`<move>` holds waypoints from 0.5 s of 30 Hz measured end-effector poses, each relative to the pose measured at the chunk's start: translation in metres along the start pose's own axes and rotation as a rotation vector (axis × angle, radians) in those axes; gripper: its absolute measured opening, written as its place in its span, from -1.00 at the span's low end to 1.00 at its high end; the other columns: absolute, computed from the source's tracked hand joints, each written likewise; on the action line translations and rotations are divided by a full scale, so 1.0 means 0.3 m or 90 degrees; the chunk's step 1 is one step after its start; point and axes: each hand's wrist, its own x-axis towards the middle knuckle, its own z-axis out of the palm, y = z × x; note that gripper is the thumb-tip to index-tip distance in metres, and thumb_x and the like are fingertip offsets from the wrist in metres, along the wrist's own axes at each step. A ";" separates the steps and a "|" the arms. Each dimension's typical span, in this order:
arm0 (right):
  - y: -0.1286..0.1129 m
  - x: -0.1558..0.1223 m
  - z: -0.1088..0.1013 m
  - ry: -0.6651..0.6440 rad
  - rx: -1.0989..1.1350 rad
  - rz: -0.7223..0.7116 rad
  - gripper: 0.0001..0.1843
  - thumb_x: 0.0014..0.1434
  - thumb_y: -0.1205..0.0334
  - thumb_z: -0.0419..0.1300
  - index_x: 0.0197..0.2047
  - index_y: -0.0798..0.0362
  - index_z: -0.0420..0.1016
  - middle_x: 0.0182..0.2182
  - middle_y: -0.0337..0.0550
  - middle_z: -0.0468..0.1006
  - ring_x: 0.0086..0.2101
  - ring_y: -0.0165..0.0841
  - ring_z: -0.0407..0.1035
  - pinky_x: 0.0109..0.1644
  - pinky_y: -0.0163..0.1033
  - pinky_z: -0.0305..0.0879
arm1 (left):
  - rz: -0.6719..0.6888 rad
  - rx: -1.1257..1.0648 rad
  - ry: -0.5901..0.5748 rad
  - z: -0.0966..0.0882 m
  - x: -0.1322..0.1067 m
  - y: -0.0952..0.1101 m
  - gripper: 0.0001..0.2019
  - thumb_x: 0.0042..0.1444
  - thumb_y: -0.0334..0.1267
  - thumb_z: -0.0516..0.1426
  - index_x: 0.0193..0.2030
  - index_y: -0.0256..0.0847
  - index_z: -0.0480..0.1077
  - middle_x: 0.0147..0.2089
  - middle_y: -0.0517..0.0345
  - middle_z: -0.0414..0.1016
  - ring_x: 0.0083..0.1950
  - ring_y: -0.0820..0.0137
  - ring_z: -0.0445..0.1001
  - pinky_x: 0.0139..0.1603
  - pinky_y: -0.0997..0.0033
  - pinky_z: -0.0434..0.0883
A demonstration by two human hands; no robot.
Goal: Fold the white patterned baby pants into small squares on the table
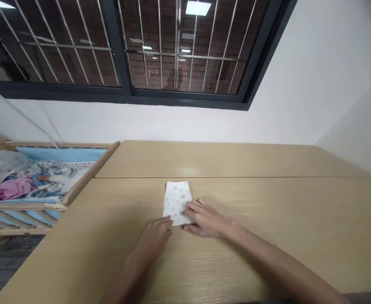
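A small white cloth [176, 198] with faint coloured prints lies folded into a narrow rectangle on the wooden table [268, 211]. My left hand [155, 236] rests palm down at the cloth's near left corner, fingertips touching its edge. My right hand [206, 219] lies flat on the cloth's near right part, fingers spread and pointing left. Neither hand lifts the cloth.
A wooden cot [77, 181] with blue lining stands against the table's left side, holding pink and white clothes [20, 183]. A white wall and a barred dark window [160, 50] are behind the table. Dark floor shows at the lower left.
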 end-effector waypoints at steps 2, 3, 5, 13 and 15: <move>-0.003 -0.039 0.030 0.008 -0.015 0.012 -0.68 0.37 0.09 0.12 0.09 0.05 0.45 -0.06 0.02 0.48 -0.04 -0.14 0.36 0.09 0.01 0.29 | 0.008 -0.007 0.012 0.012 0.000 -0.027 -0.68 0.24 -0.42 -0.01 0.03 -0.18 0.48 0.18 0.00 0.53 0.19 0.21 0.50 0.23 0.12 0.44; 0.001 -0.054 0.050 0.019 -0.020 0.019 -0.71 0.37 0.15 0.11 0.09 0.05 0.44 -0.04 0.02 0.48 -0.02 -0.14 0.36 0.10 0.01 0.30 | 0.012 -0.009 0.023 0.020 0.000 -0.042 -0.68 0.24 -0.42 0.00 0.04 -0.17 0.47 0.18 0.01 0.53 0.19 0.22 0.50 0.24 0.13 0.44; 0.014 -0.079 0.090 0.051 -0.022 0.036 -0.73 0.38 0.26 0.09 0.10 0.06 0.43 0.01 0.04 0.47 0.02 -0.14 0.36 0.11 0.00 0.32 | 0.020 -0.010 0.046 0.040 -0.002 -0.074 -0.69 0.25 -0.42 0.01 0.04 -0.16 0.47 0.17 0.03 0.53 0.18 0.24 0.50 0.23 0.16 0.45; 0.029 -0.109 0.171 0.157 -0.006 0.057 -0.71 0.41 0.35 0.02 0.11 0.05 0.43 -0.01 0.03 0.51 0.02 -0.17 0.41 0.11 -0.03 0.37 | 0.072 0.025 0.052 0.051 -0.010 -0.097 -0.59 0.24 -0.51 -0.09 0.10 -0.17 0.42 0.18 0.00 0.51 0.17 0.26 0.48 0.20 0.18 0.46; 0.010 -0.107 0.159 0.154 0.011 0.066 -0.71 0.41 0.36 -0.02 0.09 0.07 0.44 -0.06 0.03 0.53 -0.02 -0.17 0.42 0.10 -0.02 0.36 | 0.060 0.028 0.033 0.028 -0.013 -0.068 -0.58 0.21 -0.52 -0.09 0.09 -0.18 0.42 0.16 -0.02 0.51 0.16 0.24 0.47 0.21 0.16 0.43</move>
